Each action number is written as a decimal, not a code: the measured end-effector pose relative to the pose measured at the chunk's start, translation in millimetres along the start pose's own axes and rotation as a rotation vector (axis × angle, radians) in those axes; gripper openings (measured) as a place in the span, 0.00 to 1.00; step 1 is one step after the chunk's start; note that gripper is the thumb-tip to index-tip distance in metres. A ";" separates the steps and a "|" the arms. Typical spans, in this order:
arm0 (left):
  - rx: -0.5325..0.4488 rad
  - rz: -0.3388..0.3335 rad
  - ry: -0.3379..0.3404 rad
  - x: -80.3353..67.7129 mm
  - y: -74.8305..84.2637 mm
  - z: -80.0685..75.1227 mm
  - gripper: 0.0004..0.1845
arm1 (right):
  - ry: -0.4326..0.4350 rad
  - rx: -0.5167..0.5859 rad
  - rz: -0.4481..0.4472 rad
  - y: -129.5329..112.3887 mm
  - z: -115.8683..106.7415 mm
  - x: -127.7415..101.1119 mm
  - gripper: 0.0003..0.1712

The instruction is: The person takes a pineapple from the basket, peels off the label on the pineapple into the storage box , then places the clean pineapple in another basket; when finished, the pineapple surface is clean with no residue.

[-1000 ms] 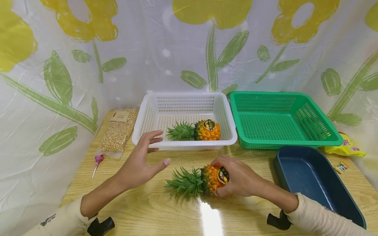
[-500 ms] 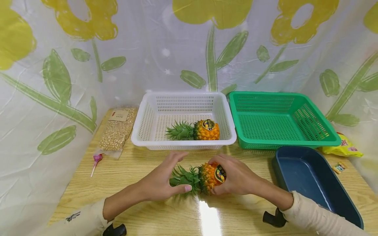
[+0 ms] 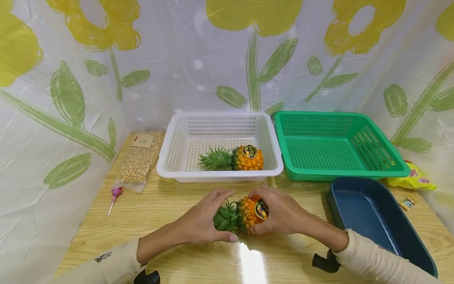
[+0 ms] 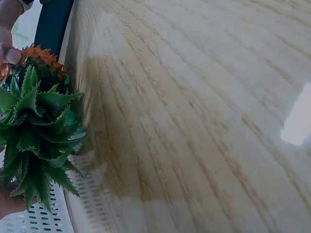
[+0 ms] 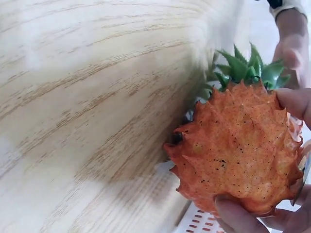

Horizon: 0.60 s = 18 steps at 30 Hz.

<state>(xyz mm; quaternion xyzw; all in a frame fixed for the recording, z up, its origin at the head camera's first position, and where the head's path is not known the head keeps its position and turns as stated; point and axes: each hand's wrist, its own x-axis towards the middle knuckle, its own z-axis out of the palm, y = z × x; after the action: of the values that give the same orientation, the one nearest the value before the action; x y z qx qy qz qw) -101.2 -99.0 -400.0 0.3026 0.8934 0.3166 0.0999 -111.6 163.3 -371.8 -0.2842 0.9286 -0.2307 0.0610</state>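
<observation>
- Pineapple (image 3: 250,215): on its side on the table (image 3: 198,266), in front of the white basket (image 3: 220,174), crown (image 3: 227,219) to the person's left. Underside hidden.
- Right hand (image 3: 281,211): fingers and thumb clamped across the fruit body, beside the black sticker (image 3: 261,210); the right wrist view shows tips pressed on the rind.
- Left hand (image 3: 202,219): cupped, thumb and fingers apart, bracketing the crown. Can't tell how firmly the leaves are touched.
- Handling, my guess: firm body, some weight, mostly at the fruit end. Rind likely grips well; sticker patch probably slicker.
- Best hold: wide grasp across the body. Treat the crown as steadying only: leaves look springy, could bend or tear, and the edges may prick.
- Shape/texture: stubby orange barrel, rows of pointed bumps, dark flecks; darker green band by the crown. Leaves stiff-looking, tapered, saw-toothed.
- Second pineapple (image 3: 249,159): same type, on its side in the white basket.
- Baskets: perforated, look plastic; green basket (image 3: 340,173) beside the white one. Blue tub (image 3: 361,209): solid-walled, smooth, rounded corners.
- Table: pale wood grain, glossy; smooth, so the fruit may roll.
</observation>
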 end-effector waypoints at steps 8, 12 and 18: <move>0.056 -0.003 -0.011 4.6 -3.4 3.0 0.48 | -0.032 0.000 0.016 -1.8 -2.1 3.2 0.39; 0.047 -0.018 -0.025 5.7 -3.5 3.6 0.42 | -0.043 0.003 0.027 -1.2 -2.9 2.6 0.40; 0.045 -0.045 -0.025 7.5 -4.0 4.8 0.42 | -0.043 0.064 0.035 1.8 -3.8 0.1 0.45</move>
<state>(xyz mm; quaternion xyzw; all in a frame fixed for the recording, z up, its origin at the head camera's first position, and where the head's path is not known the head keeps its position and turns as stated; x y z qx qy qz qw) -107.3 -94.5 -406.2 0.2885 0.9056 0.2903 0.1114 -113.5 166.0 -369.2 -0.2709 0.9239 -0.2532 0.0939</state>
